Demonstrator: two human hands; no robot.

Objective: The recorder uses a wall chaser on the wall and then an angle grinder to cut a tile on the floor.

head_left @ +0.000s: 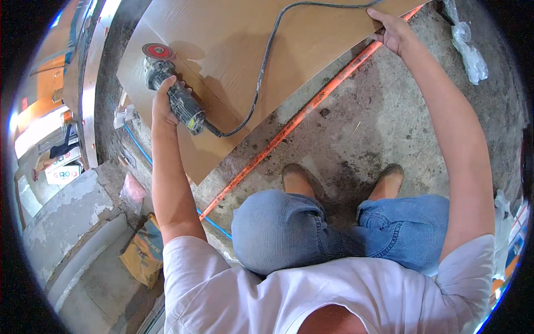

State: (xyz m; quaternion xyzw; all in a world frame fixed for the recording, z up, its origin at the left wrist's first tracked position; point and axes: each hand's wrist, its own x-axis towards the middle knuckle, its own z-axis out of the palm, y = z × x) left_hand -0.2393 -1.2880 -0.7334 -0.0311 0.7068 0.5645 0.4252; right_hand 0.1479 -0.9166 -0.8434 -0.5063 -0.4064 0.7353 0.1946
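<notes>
My left hand [163, 101] is wrapped round the body of a dark angle grinder [186, 106]. Its red-centred disc [159, 52] is at the far end, over a large brown sheet [233, 67]. From the grinder's rear a black power cord [258, 83] loops across the sheet toward the upper right. There, my right hand [392, 34] pinches the sheet's edge, thumb on top beside the cord and the other fingers partly hidden at the edge. I cannot tell whether the disc touches the sheet.
An orange-red pole [289, 129] lies along the sheet's near edge on stained concrete [389, 122]. Clear plastic [470, 53] is at the upper right. A blue hose or cable [137, 142], pink plastic bag [132, 192] and yellow sack [143, 253] lie at left.
</notes>
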